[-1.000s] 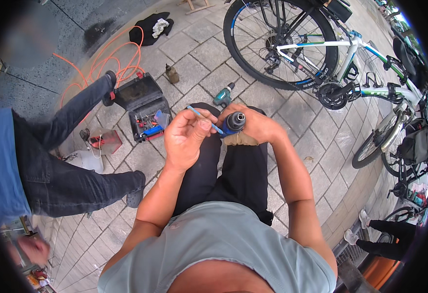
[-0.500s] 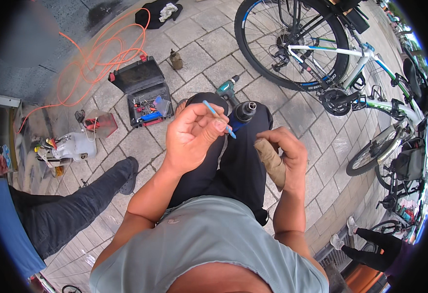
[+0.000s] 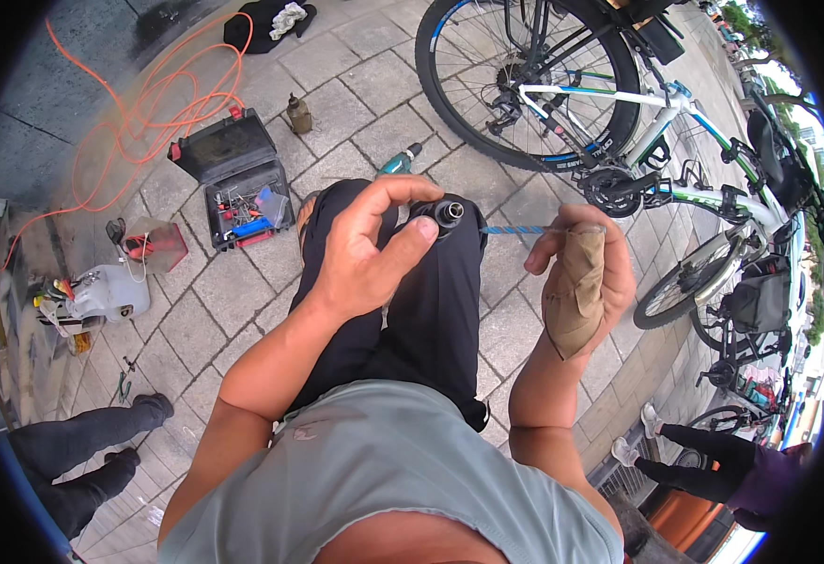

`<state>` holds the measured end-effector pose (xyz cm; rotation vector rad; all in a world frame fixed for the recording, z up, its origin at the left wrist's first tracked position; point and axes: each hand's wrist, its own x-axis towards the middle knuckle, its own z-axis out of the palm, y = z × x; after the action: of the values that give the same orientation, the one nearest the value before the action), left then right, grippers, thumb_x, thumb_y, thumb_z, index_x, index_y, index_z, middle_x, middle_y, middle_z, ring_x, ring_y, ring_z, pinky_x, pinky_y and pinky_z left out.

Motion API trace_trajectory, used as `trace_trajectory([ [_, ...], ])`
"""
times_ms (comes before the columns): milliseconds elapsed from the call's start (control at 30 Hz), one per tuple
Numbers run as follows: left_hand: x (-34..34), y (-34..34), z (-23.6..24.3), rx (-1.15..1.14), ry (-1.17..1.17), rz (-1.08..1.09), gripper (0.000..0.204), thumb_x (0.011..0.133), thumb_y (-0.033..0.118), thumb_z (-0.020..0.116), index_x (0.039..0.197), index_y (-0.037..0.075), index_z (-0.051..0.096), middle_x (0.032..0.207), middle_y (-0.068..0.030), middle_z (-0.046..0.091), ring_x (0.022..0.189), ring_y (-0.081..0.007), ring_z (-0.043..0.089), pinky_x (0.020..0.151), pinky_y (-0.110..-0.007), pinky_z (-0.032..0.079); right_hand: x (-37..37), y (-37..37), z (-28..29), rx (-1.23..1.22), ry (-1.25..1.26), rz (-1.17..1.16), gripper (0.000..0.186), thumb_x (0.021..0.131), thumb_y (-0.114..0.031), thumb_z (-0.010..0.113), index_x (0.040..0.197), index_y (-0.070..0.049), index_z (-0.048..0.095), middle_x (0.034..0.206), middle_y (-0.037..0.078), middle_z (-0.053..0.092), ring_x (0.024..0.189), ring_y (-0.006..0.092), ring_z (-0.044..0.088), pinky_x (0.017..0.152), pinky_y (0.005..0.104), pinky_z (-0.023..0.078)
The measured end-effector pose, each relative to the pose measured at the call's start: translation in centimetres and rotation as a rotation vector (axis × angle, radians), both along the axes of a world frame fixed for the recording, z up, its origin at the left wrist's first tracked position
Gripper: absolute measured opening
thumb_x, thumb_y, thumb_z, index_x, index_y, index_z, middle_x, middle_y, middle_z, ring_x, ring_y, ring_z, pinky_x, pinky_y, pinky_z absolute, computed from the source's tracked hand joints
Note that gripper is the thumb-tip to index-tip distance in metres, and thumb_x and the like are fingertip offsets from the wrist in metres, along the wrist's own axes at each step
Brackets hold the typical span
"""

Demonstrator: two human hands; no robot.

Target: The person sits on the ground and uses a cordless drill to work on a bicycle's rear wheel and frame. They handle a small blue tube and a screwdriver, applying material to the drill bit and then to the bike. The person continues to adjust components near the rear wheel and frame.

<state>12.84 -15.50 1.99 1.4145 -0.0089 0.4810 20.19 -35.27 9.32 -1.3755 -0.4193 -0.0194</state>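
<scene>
Open black toolbox (image 3: 229, 150), on grey paving (image 3: 356, 89). Left hand (image 3: 365, 258): fingers closed about a power drill (image 3: 447, 214), chuck mouth upward. Blue twist drill bit (image 3: 515, 229), just right of it, axis crosswise, fluted end leftward. Right hand (image 3: 619, 277): fingers clamped on its shank. Bicycle (image 3: 656, 127) beyond.

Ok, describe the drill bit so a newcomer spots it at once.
Find the dark trousers, then the right hand beside them, with tan cloth against it. The slim drill bit juts left from that hand toward a black chuck. Its blue, spiral-grooved body sets it apart from cloth and chuck.
</scene>
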Motion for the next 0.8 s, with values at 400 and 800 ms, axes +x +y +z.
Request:
trace_trajectory([
  [400, 1.7, -2.3, 0.8, -0.248, 0.121, -0.110, 0.036, 0.091, 0.005, 0.048, 0.124, -0.007, 0.053, 0.122, -0.0161, 0.063, 0.120, -0.0219, 0.058, 0.111, -0.038, 0.041, 1.2, 1.7, -0.2, -0.162, -0.156, -0.029, 0.027, 0.105, -0.016, 0.064, 0.112, 0.009, 0.068, 0.083, 0.008, 0.065, 0.067, 0.0139, 0.063, 0.060, 0.0255, 0.048],
  [800, 2.0, -3.0, 0.6, -0.314, 0.091, -0.070, 0.036, 0.090, 0.008, 0.049, 0.124, -0.006, 0.051, 0.120, -0.0178, 0.062, 0.114, -0.0235, 0.059, 0.108, -0.040, 0.042, 2.0, 1.2, -0.4, -0.116, -0.094, 0.036, 0.025, 0.086, 0.006, 0.074, 0.111, 0.002, 0.073, 0.090, 0.004, 0.068, 0.075, 0.0077, 0.063, 0.067, 0.0217, 0.048],
])
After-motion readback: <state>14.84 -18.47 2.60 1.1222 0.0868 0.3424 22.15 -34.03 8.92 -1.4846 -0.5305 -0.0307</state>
